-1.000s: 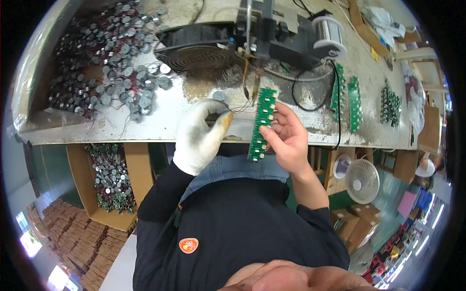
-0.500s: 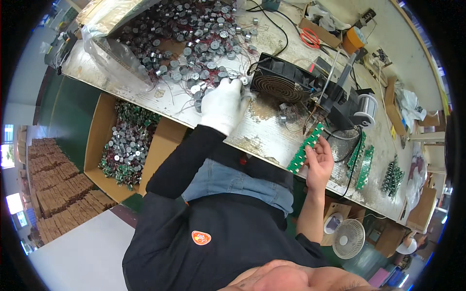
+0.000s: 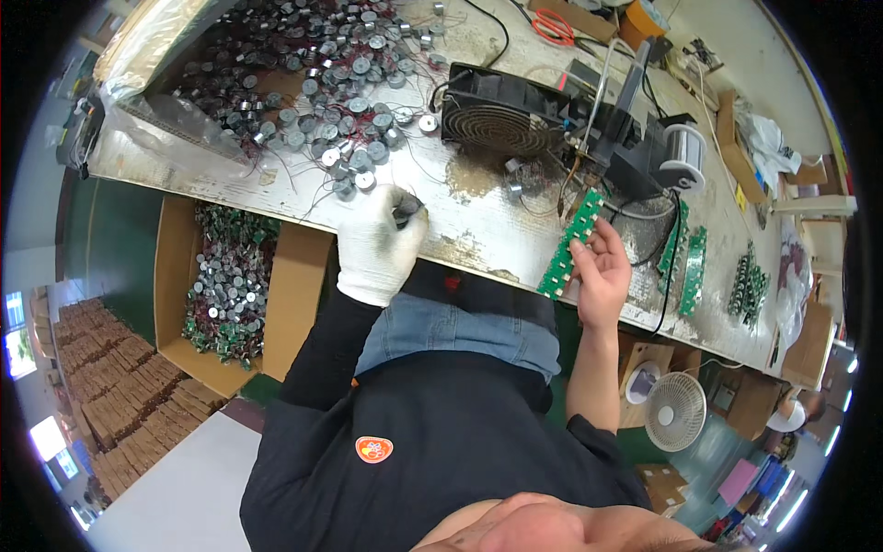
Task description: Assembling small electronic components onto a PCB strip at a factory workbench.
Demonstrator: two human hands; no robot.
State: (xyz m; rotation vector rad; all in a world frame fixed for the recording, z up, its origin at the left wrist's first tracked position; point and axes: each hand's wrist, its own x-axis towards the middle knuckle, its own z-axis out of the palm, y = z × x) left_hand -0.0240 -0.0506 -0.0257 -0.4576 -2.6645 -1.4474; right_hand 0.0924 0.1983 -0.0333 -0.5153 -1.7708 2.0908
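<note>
My left hand (image 3: 377, 244), in a white glove, is over the near edge of the workbench. Its fingers are curled and pinched together, and whatever lies between the fingertips cannot be made out. Just beyond it spreads a large pile of small round silver metal parts (image 3: 359, 106) with thin dark-red wires. My bare right hand (image 3: 602, 271) holds a narrow green circuit board strip (image 3: 572, 241) between thumb and fingers, tilted up over the bench's front edge. The strip has small pale components along it. Near its upper end stands a soldering stand (image 3: 612, 129) with a metal tube.
A black fan (image 3: 501, 115) sits mid-bench, with a solder wire spool (image 3: 683, 155) right of it. More green boards (image 3: 692, 271) lie at the right. Red-handled scissors (image 3: 553, 28) are at the back. Below left stands a cardboard box (image 3: 299, 285) of finished-looking parts; a white fan (image 3: 675, 411) is below right.
My left hand has drawn back from the pile toward the bench's near edge, to the left. The right hand still holds the board strip. The whole view has shifted slightly.
</note>
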